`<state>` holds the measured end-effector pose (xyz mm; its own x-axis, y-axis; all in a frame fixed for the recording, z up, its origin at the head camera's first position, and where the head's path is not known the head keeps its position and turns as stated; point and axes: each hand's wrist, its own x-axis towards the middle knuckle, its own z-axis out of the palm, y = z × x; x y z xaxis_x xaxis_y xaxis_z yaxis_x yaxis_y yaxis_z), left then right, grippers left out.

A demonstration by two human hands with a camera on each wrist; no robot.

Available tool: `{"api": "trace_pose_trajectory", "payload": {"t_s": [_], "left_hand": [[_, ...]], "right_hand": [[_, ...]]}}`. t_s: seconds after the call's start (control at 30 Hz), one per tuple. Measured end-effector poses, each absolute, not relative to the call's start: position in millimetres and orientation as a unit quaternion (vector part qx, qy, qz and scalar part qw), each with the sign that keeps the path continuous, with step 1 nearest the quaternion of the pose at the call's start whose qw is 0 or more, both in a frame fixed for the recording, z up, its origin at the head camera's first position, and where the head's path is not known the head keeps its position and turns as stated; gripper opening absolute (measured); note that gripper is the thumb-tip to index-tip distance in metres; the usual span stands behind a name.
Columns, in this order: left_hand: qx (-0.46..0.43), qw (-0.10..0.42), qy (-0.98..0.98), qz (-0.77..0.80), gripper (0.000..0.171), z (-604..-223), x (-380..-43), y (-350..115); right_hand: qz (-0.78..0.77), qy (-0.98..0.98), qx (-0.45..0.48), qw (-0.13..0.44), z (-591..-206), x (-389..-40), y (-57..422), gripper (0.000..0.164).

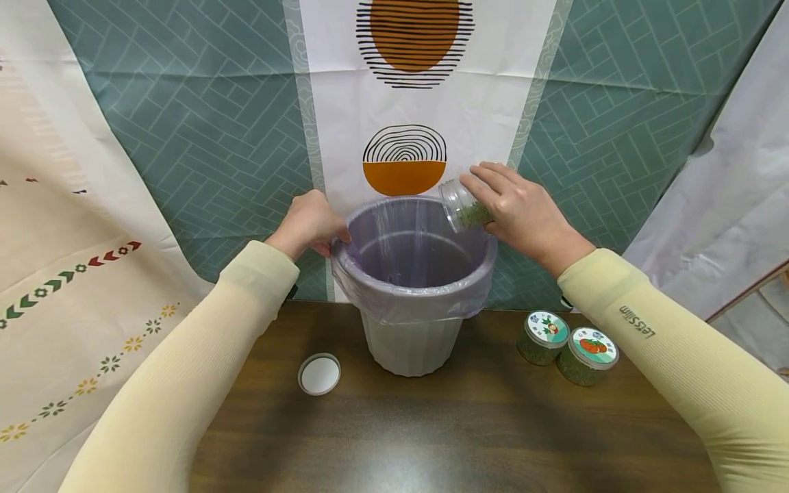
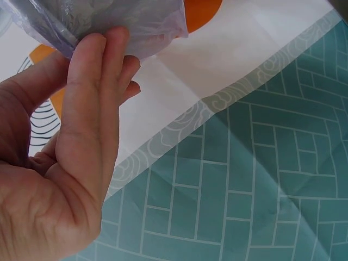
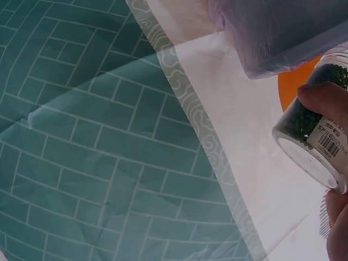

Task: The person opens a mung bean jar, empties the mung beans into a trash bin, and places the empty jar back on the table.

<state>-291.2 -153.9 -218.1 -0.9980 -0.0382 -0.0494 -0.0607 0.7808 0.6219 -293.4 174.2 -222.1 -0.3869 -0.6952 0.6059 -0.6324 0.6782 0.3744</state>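
A grey trash bin (image 1: pixel 409 346) stands upright with a thin, see-through purple bag (image 1: pixel 419 305) folded over its rim. At the bin's left side my left hand (image 1: pixel 313 222) pinches the bagged rim between thumb and fingers; the left wrist view shows the fingertips (image 2: pixel 89 49) against the bag. Over the right part of the opening, my right hand (image 1: pixel 520 213) grips a clear jar (image 1: pixel 457 204), tilted with its uncapped mouth toward the bin. Dark green granules (image 3: pixel 302 117) lie in the jar's lower end, and a white barcode label (image 3: pixel 329 138) shows on its side.
A round white-lined lid (image 1: pixel 320 374) lies on the brown table (image 1: pixel 394 424), left of the bin. Two closed jars with picture lids, a nearer one (image 1: pixel 588 356) and a farther one (image 1: pixel 542 337), stand side by side at right. A patterned cloth (image 1: pixel 216 137) hangs behind the bin.
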Motion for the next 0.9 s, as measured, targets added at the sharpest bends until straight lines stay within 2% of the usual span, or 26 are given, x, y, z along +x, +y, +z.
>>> {"api": "trace_pose_trajectory", "payload": {"t_s": [0.67,0.9], "left_hand": [[-0.017,0.006,0.942,0.336,0.034,-221.1,-294.6,-155.3],[-0.023,0.017,0.943,0.332,0.035,-218.8,-293.6,-154.3]], "right_hand": [[-0.046,-0.829,0.402,0.386,-226.0,-297.5,173.8,0.09],[-0.043,-0.825,0.405,0.392,-226.7,-299.4,173.4,0.088]]}}
